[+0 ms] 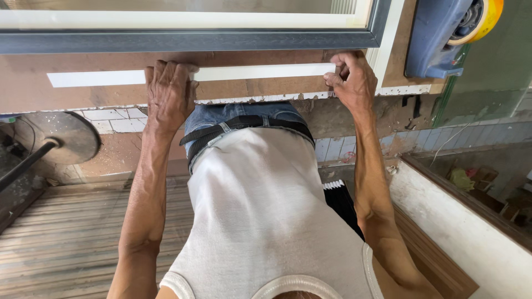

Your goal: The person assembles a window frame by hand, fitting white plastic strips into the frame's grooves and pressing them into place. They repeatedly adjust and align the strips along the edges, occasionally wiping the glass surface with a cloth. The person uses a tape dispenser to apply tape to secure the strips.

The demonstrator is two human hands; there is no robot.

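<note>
White strip [255, 72], long, flat and narrow, lies across the upper middle of the frame on a brown, matte board surface [266, 87] with a ragged, chipped white lower edge. Your left hand [169, 91] presses down flat over the strip left of centre, fingers together and curled over its top edge, so the strip shows on both sides of it. Your right hand [350, 80] pinches the strip's right end between thumb and fingertips. The two hands are well apart, each on the strip.

Above the board, along the top of the frame, runs a smooth dark grey frame rail [188, 40] with a pale cream band just above it. At the upper right sits a blue plastic tool [435, 39] with a yellow roll. At the left edge a round, dusty metal disc [61, 135] on a dark rod stands over worn wooden floor planks [66, 238]. Pale tiles [119, 120] show below the board.
</note>
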